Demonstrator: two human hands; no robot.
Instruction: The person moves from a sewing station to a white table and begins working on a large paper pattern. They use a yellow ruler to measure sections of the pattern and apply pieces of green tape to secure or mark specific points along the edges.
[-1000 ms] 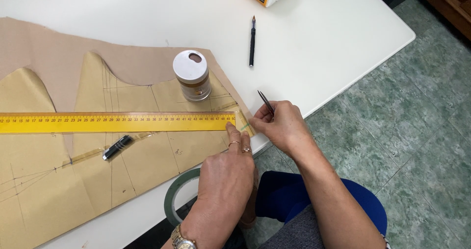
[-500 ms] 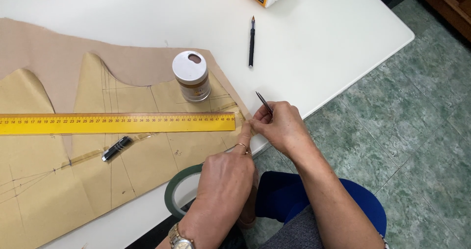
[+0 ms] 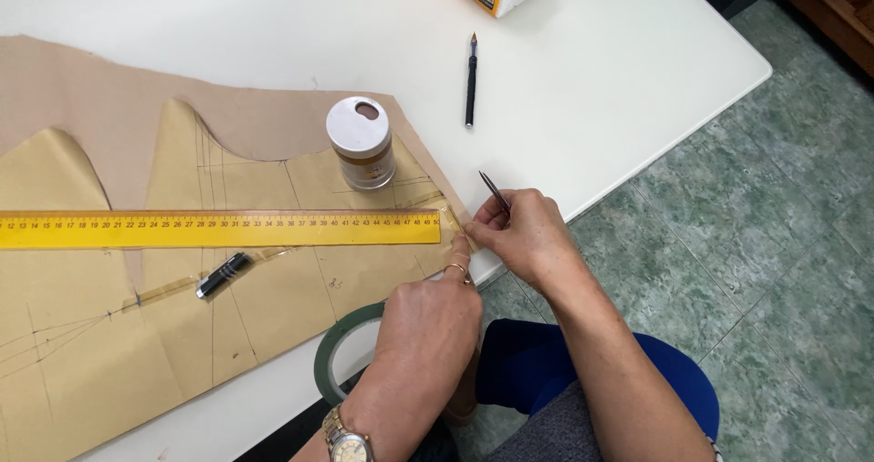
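The right hand grips a thin dark pen between closed fingers, just past the right end of the yellow ruler. The left hand lies below that end, fingers curled, fingertip pressing the tan pattern paper at the bench edge. A green tape roll sits below the ruler, partly under the left wrist. A white-lidded jar stands just above the ruler.

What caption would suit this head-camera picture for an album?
Both hands meet at the table edge: right hand holding a thin pen, left hand beside the yellow ruler on the paper pattern.
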